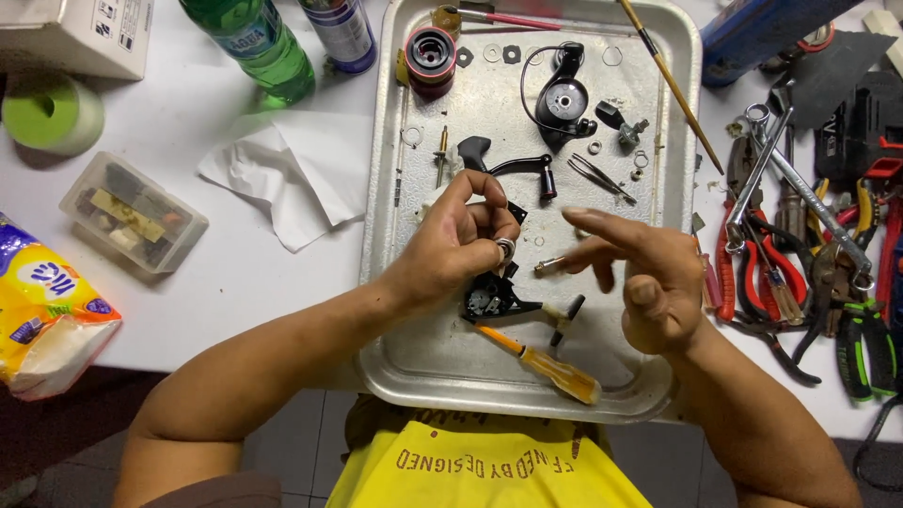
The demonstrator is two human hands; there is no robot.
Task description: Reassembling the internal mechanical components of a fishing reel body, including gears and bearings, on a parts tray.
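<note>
A: What was the state of disassembly at this point?

B: We judged it well advanced. The reel was in pieces across the tray (395, 310): the spool (430, 55) at the top, the rotor (562, 99) beside it, the handle (513, 165) in the middle, and washers (501, 54) in a row along the upper edge. The reel body (491, 299) lay on the tray just under our left hand, with the screwdriver (541, 362) near it. Whether parts were coming off or going back on, we could not tell.

A: And the hands?

B: Our left hand (461, 240) had its fingers curled, pinching a small metal ring, likely a bearing (505, 249), between thumb and fingertips. Our right hand (640, 273) was mostly spread, the index finger extended, the lower fingers lightly pinching a small pin (549, 265) with its tip toward the bearing.

A: How did the bearing look?

B: Bright, round, small; its finer detail was too small to read. It was held above the tray's centre, just above the body.

A: Surroundings?

B: Pliers (752, 263) and wrenches (800, 188) lay right of the tray, tissue (292, 174) to the left.
</note>
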